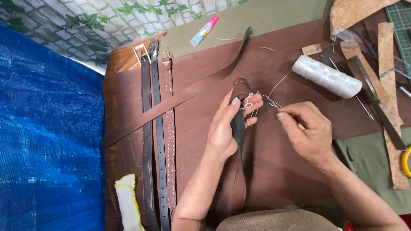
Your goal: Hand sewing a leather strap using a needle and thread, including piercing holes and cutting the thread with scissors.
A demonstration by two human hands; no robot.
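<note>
Spool of white waxed thread [327, 76] lies near the brown leather sheet's [274, 141] far right corner; three buckled belts [158, 128] lie along its left edge. Left hand [227, 128] grips a dark brown leather strap [239, 124], its long axis running near-to-far at centre. Right hand [306, 132] pinches white thread [274, 92].

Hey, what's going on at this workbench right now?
A person is hand-stitching leather. The left hand grips a folded dark brown leather strap near its looped end, and the right hand pinches a thin white thread beside it. That thread runs up to a white spool of thread lying on the large brown leather sheet. Three buckled leather belts lie side by side to the left, and a small glue tube with a pink cap sits at the top.
</note>
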